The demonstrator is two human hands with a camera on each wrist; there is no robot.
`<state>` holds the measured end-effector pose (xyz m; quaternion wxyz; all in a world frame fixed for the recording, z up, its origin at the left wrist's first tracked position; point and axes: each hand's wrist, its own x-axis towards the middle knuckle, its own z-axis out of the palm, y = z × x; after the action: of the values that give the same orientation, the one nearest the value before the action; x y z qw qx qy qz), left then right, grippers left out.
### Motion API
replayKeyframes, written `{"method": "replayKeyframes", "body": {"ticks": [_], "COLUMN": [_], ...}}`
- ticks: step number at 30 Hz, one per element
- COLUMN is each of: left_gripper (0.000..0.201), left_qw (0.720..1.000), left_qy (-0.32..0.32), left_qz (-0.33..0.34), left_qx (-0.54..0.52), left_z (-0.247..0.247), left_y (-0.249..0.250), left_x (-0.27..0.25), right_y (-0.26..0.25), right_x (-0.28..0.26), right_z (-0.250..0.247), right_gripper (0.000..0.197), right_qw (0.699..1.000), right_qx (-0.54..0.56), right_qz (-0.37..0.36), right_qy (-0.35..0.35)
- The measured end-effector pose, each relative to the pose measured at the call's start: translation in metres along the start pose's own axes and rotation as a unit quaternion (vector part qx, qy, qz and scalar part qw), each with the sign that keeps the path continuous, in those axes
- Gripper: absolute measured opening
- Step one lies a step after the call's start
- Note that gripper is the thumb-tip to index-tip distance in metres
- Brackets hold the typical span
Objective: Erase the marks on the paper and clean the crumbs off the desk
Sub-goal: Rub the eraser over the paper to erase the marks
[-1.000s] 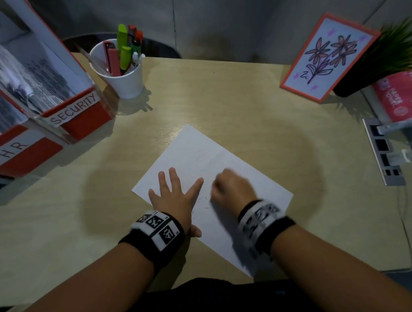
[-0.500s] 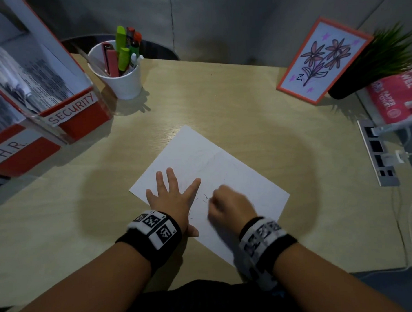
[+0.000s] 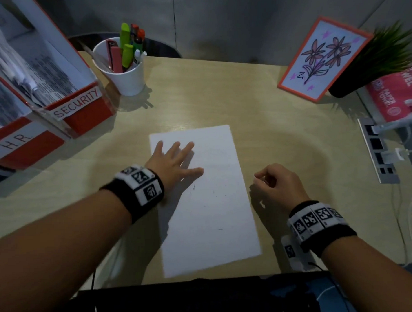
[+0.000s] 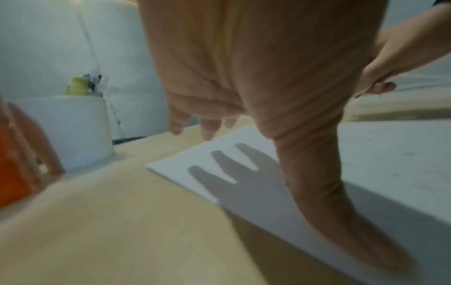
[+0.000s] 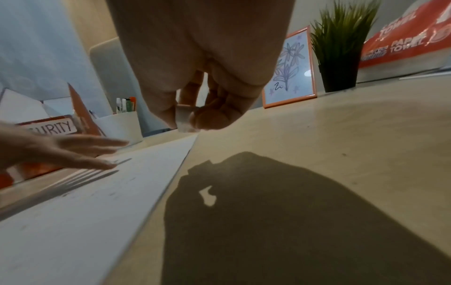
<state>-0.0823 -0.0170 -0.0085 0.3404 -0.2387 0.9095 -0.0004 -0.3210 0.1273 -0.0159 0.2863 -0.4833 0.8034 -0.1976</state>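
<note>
A white sheet of paper (image 3: pixel 209 202) lies lengthwise on the wooden desk (image 3: pixel 281 134), with a few small dark crumbs (image 3: pixel 192 187) and faint marks near its middle. My left hand (image 3: pixel 175 161) lies flat with fingers spread on the sheet's upper left part; in the left wrist view the left hand (image 4: pixel 256 86) hovers low, its thumb touching the paper (image 4: pixel 390 164). My right hand (image 3: pixel 276 183) is off the sheet, just right of its edge, fingers curled. In the right wrist view the right hand (image 5: pixel 195 119) pinches a small white eraser (image 5: pixel 184 120) above the desk.
A white cup of pens (image 3: pixel 125 70) stands at the back left beside red file boxes (image 3: pixel 47 110) labelled SECURITY and HR. A framed flower drawing (image 3: pixel 320 58), a potted plant (image 3: pixel 379 56) and a paper towel pack (image 3: pixel 394 95) stand back right. A power strip (image 3: pixel 380 149) lies at the right edge.
The paper has turned from slanted to straight under my left hand. My right hand with the eraser has left the sheet and moved right, onto the bare desk.
</note>
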Motion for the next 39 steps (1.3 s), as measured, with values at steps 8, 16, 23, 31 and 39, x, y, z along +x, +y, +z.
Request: {"method": "replayKeyframes", "body": {"ticks": [8,16,23,31,39], "left_gripper": [0.132,0.140,0.142,0.143,0.137], "left_qw": [0.997,0.957,0.956,0.961,0.965], "left_qy": [0.029,-0.045,-0.063,-0.061,-0.048], "left_qz": [-0.051,-0.128,-0.133,-0.124,-0.121], "left_qx": [-0.055,-0.257,-0.252,-0.241,-0.229], "left_z": [-0.023,0.014,0.017,0.019,0.022], "left_y": [-0.013,0.097,0.096,0.093,0.091], "left_x": [-0.009,0.006,0.010,0.008,0.008], "right_y": [0.004,-0.033,-0.033,-0.037,-0.046], "right_x": [-0.024,-0.038,0.018,0.018,-0.025], "right_z": [0.010,0.062,0.051,0.048,0.065], "right_gripper": [0.008,0.013,0.020,0.017,0.016], "right_qw": [0.995,0.935,0.969,0.956,0.941], "right_qx": [-0.054,-0.160,-0.173,-0.204,-0.166], "right_qz": [-0.055,-0.280,-0.177,-0.201,-0.240], "right_qy": [-0.062,-0.148,-0.012,-0.065,-0.173]}}
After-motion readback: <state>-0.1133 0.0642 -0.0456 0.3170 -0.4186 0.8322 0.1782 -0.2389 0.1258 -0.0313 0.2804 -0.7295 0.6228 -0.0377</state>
